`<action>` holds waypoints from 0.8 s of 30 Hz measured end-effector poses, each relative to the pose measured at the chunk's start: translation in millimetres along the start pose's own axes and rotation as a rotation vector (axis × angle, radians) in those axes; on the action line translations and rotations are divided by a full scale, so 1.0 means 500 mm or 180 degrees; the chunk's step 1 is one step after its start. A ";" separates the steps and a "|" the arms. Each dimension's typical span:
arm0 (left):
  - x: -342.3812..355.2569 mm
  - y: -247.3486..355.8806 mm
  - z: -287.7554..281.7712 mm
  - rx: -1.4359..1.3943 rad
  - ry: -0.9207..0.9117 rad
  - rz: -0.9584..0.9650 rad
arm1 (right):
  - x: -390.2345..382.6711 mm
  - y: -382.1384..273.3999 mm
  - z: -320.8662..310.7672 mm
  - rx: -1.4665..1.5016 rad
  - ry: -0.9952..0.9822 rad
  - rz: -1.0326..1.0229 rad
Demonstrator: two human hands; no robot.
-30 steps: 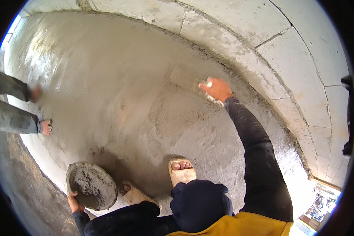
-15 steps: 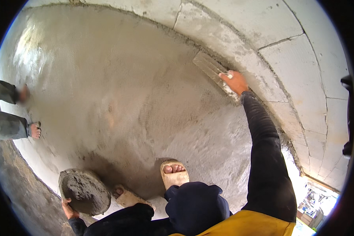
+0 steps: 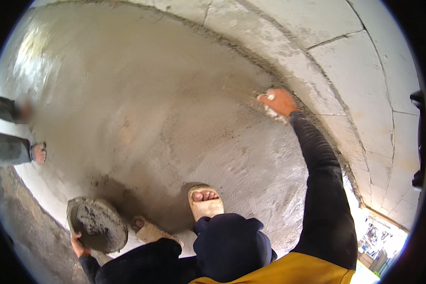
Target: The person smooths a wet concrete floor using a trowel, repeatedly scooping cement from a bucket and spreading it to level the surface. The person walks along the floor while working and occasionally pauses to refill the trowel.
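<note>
My right hand (image 3: 283, 102) is closed round the handle of a plastering trowel (image 3: 241, 91). Its long blade lies flat on the wet cement floor (image 3: 142, 85), close to the foot of the wall, and is smeared by motion. My left hand (image 3: 79, 246) grips the edge of a round basin (image 3: 123, 233), thumb over the rim and the other fingers mostly hidden beneath. Grey mortar (image 3: 99, 215) coats the inside of the basin, which stands tilted at the lower left.
A pale block wall (image 3: 345, 71) curves along the far and right sides. My sandals (image 3: 207, 208) stand on the cement. Another person's bare foot (image 3: 39, 154) is at the left edge. A rougher, darker strip (image 3: 28, 213) runs along the lower left. Clutter (image 3: 374, 248) shows at the lower right.
The trowel has swept slightly nearer and left, away from the wall's foot, its blade now blurred. My left hand still holds the basin; the whole view has shifted a little.
</note>
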State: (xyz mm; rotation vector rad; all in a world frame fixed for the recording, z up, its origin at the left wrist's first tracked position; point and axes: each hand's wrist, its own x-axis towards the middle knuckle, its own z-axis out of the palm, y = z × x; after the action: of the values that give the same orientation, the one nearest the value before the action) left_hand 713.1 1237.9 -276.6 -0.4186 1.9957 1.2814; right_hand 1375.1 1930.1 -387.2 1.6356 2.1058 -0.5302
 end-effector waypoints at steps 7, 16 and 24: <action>-0.002 0.004 -0.004 -0.0096 -0.0096 -0.0096 | 0.002 -0.119 0.039 0.0963 -0.0051 0.0090; -0.005 -0.005 0.001 0.0085 0.0046 0.0183 | -0.165 -0.334 0.167 0.0948 0.0197 -0.0921; -0.006 -0.009 0.017 -0.0284 -0.0179 0.0198 | -0.325 -0.432 0.232 0.0246 -0.0444 -0.1686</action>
State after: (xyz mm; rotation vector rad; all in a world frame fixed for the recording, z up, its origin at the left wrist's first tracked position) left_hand 721.1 1243.1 -279.6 -0.3611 1.9233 1.4095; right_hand 1211.7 1685.1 -387.3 1.0241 2.4294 -0.8685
